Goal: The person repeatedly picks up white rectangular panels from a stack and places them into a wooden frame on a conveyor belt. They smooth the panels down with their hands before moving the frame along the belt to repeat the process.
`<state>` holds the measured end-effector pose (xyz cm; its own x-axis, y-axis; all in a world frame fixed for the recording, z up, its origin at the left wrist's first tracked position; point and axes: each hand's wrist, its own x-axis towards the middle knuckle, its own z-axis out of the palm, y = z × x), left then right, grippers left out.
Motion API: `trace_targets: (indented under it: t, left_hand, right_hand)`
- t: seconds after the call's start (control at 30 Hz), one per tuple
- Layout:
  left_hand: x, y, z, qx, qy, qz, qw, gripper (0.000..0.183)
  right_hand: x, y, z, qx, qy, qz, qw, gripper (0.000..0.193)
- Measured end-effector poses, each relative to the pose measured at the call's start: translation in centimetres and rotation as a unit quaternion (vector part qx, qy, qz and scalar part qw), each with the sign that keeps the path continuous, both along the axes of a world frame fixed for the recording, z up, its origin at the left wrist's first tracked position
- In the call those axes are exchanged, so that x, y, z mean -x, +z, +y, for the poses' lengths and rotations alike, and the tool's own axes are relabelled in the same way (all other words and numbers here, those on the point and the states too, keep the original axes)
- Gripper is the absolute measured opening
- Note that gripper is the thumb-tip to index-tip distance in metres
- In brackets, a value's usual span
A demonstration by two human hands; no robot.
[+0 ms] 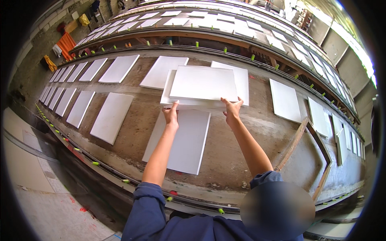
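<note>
My left hand grips the near left edge of a stack of white rectangular panels; its thumb rests on top and its other fingers go underneath. At the near right edge, my right hand holds the same stack in a similar way. A smaller panel lies on a wider one in the stack, held over the long brown table. Below my hands lies a white panel. Two more panels, one at the far left and one at the far right, are partly covered by the stack.
Rows of white panels lie along the table to the left. More panels lie to the right, near a wooden frame. Yellow-green clips line the table's rails. Other panel-covered tables stand beyond, and an orange cloth hangs far left.
</note>
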<state>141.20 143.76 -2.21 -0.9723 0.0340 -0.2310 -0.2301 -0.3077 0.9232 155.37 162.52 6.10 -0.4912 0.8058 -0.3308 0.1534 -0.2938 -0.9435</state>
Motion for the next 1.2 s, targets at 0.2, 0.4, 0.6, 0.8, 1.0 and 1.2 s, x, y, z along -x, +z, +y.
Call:
trace_targets:
  t: [0.2, 0.4, 0.6, 0.8, 1.0, 1.2]
  left_hand:
    - [2.5, 0.3, -2.8, 0.093, 0.007, 0.023, 0.995, 0.067]
    - [4.1, 1.8, -3.2, 0.138, 0.042, 0.047, 0.988, 0.099]
    - [6.2, 1.0, -5.0, -0.011, 0.045, 0.052, 0.998, 0.094]
    - [3.3, 3.5, -5.4, 0.193, -0.025, 0.089, 0.977, 0.113]
    - [-1.8, 5.7, -3.3, 0.276, -0.036, 0.219, 0.935, 0.119]
    - [-12.6, 9.1, 3.2, 0.137, -0.181, 0.397, 0.889, 0.112]
  right_hand:
    - [2.3, -1.6, -3.8, -0.012, -0.018, -0.005, 1.000, 0.092]
    - [3.2, -3.0, -5.2, 0.016, -0.013, 0.023, 1.000, 0.093]
    - [4.8, -2.1, -9.2, 0.019, -0.037, 0.028, 0.999, 0.083]
    - [4.9, -3.1, -9.0, -0.076, -0.035, -0.059, 0.995, 0.086]
    - [0.9, -1.7, -8.2, -0.106, 0.088, -0.093, 0.986, 0.091]
    - [-12.8, 4.7, -5.8, -0.182, 0.135, 0.008, 0.974, 0.071]
